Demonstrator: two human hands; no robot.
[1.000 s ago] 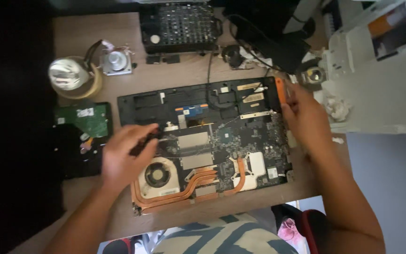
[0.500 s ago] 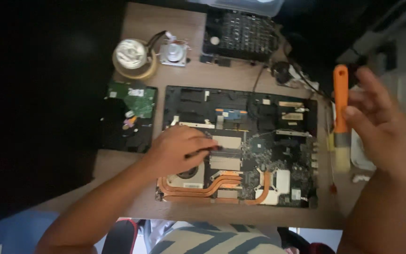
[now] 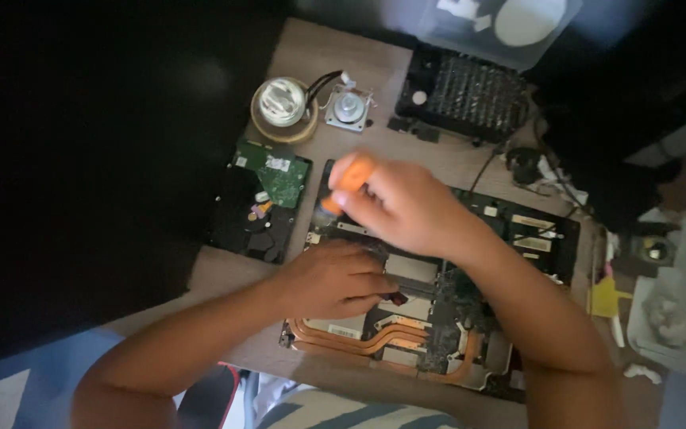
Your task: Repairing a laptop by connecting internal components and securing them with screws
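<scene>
**Orange-handled brush over opened laptop board**

The orange-handled brush (image 3: 348, 181) sits in the right hand (image 3: 406, 208), fingers closed round the handle's lower part, tool held over the left end of the opened laptop board (image 3: 470, 310). Bristle end is blurred and mostly hidden by the fingers; can't tell if it touches the board. Left hand (image 3: 335, 280) rests palm-down on the board, fingers curled, approx. over the fan area, holding nothing that shows. It appears to steady the chassis.

Judging by looks: brush is light, stiff plastic handle, prob. soft tip; a pinch grip near the head gives best control. The board is stiff but fragile: copper heat pipes (image 3: 375, 338) along the near edge bend easily, small parts snag. Best held by the frame edges, not the components.

Around it on the wooden desk (image 3: 311, 63): a bare hard drive (image 3: 257, 202) w/ green circuit board just left of the laptop, a round lamp-like part (image 3: 283, 105) and small motor (image 3: 347, 107) beyond, a black finned module (image 3: 462, 95) at the far side.
</scene>
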